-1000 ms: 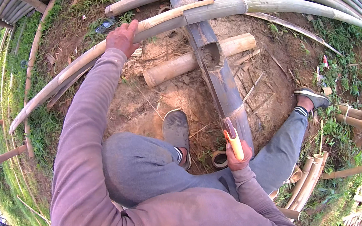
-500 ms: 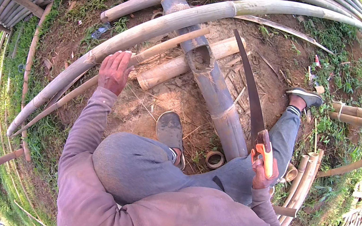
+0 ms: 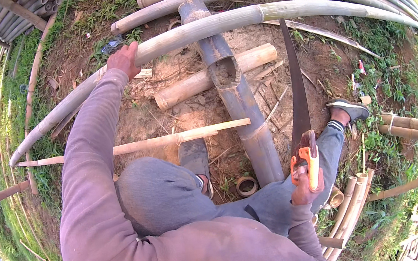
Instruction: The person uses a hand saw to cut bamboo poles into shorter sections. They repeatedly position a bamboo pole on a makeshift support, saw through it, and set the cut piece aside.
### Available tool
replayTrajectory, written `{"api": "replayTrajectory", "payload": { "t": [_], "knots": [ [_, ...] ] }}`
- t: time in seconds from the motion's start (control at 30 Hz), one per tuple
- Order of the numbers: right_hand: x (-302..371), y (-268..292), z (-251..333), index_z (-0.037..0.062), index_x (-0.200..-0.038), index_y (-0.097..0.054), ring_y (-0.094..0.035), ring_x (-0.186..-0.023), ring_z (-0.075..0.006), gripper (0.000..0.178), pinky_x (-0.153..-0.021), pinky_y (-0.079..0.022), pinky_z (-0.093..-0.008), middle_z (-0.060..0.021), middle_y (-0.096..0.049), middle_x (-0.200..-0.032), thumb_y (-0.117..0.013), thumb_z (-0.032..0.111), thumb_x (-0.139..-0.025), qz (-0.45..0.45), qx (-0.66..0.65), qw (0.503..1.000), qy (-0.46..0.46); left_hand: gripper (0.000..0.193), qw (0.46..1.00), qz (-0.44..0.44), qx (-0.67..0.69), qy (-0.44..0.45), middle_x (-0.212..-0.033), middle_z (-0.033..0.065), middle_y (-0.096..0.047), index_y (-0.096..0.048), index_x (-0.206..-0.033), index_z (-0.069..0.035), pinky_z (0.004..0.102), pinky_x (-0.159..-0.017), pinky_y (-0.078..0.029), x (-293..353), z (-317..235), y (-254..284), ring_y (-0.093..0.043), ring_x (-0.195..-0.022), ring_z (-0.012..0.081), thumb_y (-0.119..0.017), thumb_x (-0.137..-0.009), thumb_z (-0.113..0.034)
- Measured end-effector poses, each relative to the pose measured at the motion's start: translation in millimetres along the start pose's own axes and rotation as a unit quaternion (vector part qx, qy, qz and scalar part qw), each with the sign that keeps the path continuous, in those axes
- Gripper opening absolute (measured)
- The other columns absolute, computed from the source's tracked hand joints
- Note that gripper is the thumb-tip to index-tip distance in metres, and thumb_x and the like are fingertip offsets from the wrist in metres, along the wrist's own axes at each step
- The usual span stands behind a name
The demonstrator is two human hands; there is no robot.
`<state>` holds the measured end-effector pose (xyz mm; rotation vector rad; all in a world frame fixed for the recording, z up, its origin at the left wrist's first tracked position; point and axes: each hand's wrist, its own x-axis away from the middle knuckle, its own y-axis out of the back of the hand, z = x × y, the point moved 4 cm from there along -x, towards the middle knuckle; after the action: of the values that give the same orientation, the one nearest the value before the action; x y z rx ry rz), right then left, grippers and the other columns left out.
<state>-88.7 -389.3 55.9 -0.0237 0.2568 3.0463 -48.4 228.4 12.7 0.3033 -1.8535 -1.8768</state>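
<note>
My left hand (image 3: 124, 62) is closed over a long pale bamboo pole (image 3: 203, 27), fingers wrapped across its far side. That pole lies across a thick dark bamboo post (image 3: 239, 100) with a square notch cut in its upper face. In my right hand (image 3: 307, 189), held low by my right leg, is a handsaw (image 3: 295, 77) with an orange handle, its long dark blade pointing away from me. A thin bamboo strip (image 3: 177, 137) stretches sideways below my left forearm, which hides part of it. A short thick bamboo piece (image 3: 178, 92) crosses beneath the post.
Several long bamboo poles (image 3: 188, 4) lie side by side at the far side. A cut bamboo ring (image 3: 246, 185) rests by the post's near end. Bamboo lengths (image 3: 350, 206) lie at right, near tied bamboo (image 3: 414, 133). My shoes (image 3: 193, 158) flank the post.
My left hand has let go of the thin bamboo strip and moved farther away onto the long pole. The strip has dropped nearer to me. The saw stays almost in place.
</note>
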Motion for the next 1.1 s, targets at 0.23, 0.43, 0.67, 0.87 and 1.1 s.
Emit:
{"api": "replayTrajectory", "payload": {
  "t": [0.23,0.43,0.67,0.87,1.1],
  "knots": [
    [-18,-33,-7,-0.0035,-0.107,-0.065,-0.063,-0.075,-0.0137,0.022,-0.071,-0.051,-0.0275,-0.0059,-0.068,-0.086,-0.076,0.012,-0.096,0.068,0.068,0.993,0.070,0.065,0.997,-0.036,0.039,-0.065,-0.120,0.0140,-0.068,-0.052,-0.130,-0.016,0.0498,-0.094,-0.056,13,-43,1,-0.069,-0.115,0.0369,-0.088,-0.076,-0.025],
    [-27,-120,19,-0.0056,-0.138,-0.054,-0.064,-0.081,-0.0112,0.049,-0.071,-0.053,-0.0240,-0.0103,-0.067,-0.104,-0.070,0.024,-0.102,0.122,-0.016,0.982,0.141,0.063,0.998,-0.010,0.049,-0.039,-0.122,0.0119,-0.070,-0.054,-0.131,-0.018,0.0490,-0.096,-0.057,17,-43,7,-0.070,-0.115,0.0372,-0.086,-0.077,-0.027],
    [-18,-154,38,-0.0094,-0.148,-0.053,-0.064,-0.127,-0.0256,0.059,-0.109,-0.050,-0.0375,-0.0197,-0.064,-0.139,-0.073,0.024,-0.103,0.175,0.019,0.966,0.190,0.057,0.998,0.004,0.060,-0.007,-0.123,0.0133,-0.070,-0.055,-0.128,-0.016,0.0505,-0.098,-0.056,34,-9,6,-0.069,-0.118,0.0380,-0.083,-0.080,-0.027],
    [-1,-177,41,-0.0117,-0.146,-0.053,-0.065,-0.129,-0.0313,0.055,-0.111,-0.050,-0.0419,-0.0252,-0.063,-0.143,-0.072,0.015,-0.101,0.175,0.011,0.967,0.186,0.072,0.998,0.059,0.032,-0.005,-0.135,0.0161,-0.066,-0.050,-0.146,-0.016,0.0530,-0.107,-0.049,43,22,4,-0.062,-0.131,0.0368,-0.079,-0.087,-0.045],
    [19,-194,42,-0.0115,-0.145,-0.054,-0.069,-0.125,-0.0373,0.056,-0.106,-0.054,-0.0446,-0.0287,-0.065,-0.139,-0.075,0.012,-0.098,0.187,0.048,0.952,0.238,0.072,0.976,0.075,0.196,-0.055,-0.139,0.0217,-0.066,-0.062,-0.143,-0.011,0.0507,-0.112,-0.046,-13,-36,17,-0.062,-0.130,0.0385,-0.047,-0.101,-0.067]
  ]
}}
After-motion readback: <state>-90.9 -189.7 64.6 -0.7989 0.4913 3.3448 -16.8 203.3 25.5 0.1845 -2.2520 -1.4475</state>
